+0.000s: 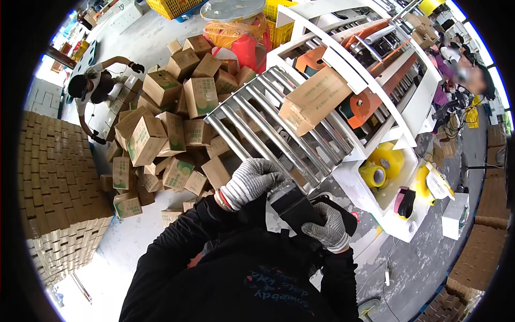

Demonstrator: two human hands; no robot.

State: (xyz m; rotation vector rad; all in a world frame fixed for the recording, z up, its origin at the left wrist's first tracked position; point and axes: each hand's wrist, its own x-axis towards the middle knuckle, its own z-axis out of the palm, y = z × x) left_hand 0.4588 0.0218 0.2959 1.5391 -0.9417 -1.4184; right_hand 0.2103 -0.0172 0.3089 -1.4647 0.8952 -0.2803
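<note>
Both my hands wear grey-and-white knit gloves and are close together in front of my body, at the near end of the roller conveyor (pixel 255 121). My right hand (pixel 329 227) grips a black, flat-sided, box-shaped thing (pixel 296 208), thumb lying along its side. Another dark flat piece (pixel 343 212) shows behind that hand. My left hand (pixel 251 183) is closed at the far end of the black thing, fingers curled; a small shiny bit shows by the fingertips, too small to name. A brown carton (pixel 315 101) with raised flaps rests tilted on the rollers.
Left of the conveyor lies a heap of brown cartons (pixel 201 96), with a co-worker (pixel 96 88) beyond it. Stacked flat cardboard (pixel 59 172) stands at far left. A white foam box (pixel 350 181) holding yellow tape rolls (pixel 373 174) sits right of the conveyor. Cables (pixel 387 276) lie on the floor.
</note>
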